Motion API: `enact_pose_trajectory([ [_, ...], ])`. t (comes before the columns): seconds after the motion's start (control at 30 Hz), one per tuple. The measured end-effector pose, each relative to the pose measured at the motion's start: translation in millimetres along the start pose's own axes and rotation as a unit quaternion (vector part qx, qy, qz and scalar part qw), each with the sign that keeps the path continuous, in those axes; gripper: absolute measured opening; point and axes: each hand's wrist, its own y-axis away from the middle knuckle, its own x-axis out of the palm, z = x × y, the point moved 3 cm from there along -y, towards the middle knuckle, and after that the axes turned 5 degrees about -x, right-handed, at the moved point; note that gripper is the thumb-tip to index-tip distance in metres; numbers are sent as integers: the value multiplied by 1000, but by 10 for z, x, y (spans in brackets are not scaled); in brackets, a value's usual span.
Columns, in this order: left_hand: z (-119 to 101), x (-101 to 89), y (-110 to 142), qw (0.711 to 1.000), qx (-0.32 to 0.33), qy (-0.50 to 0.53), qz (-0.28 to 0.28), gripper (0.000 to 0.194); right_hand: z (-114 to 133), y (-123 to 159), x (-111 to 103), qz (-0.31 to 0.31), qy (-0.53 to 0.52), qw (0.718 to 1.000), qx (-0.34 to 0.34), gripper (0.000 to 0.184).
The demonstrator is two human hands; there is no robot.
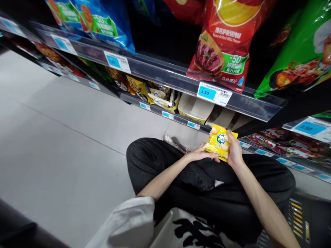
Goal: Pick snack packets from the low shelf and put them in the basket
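Observation:
A small yellow snack packet (219, 140) with a blue and white logo is held between my two hands, above my crossed legs. My left hand (200, 154) supports it from the lower left, its fingers under the bottom edge. On the right side, my right hand (234, 151) grips the packet with the thumb over its front. Just beyond it, on the bottom shelf, stands an open carton (194, 106) with pale inner walls. Left of that carton, a yellow display box (165, 100) contains several small wrapped snacks.
Above hangs a shelf with a clear lip (160, 67), bearing a red chip bag (224, 44), blue bags (103, 24) and a green bag (300, 65). A dark slotted basket (310, 213) stands by my right knee. Grey floor tiles (64, 137) extend to the left.

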Motion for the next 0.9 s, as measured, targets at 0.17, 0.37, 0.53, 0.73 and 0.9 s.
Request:
enact_pose_trajectory([
  [0.17, -38, 7, 7, 1000, 9, -6, 4, 54, -5, -1, -6, 3, -4, 1000, 0, 42],
  [0.37, -65, 12, 14, 1000, 25, -3, 7, 50, 4, 6, 4, 2, -6, 1000, -2, 42],
  [0.53, 6, -9, -13, 1000, 21, -9, 6, 48, 16, 18, 28, -2, -7, 1000, 6, 42],
  [0.73, 37, -21, -23, 1000, 19, -16, 8, 47, 10, 13, 16, -6, -14, 1000, 0, 41],
  [0.9, 33, -20, -21, 1000, 16, -16, 7, 48, 4, 6, 7, -9, -12, 1000, -2, 41],
])
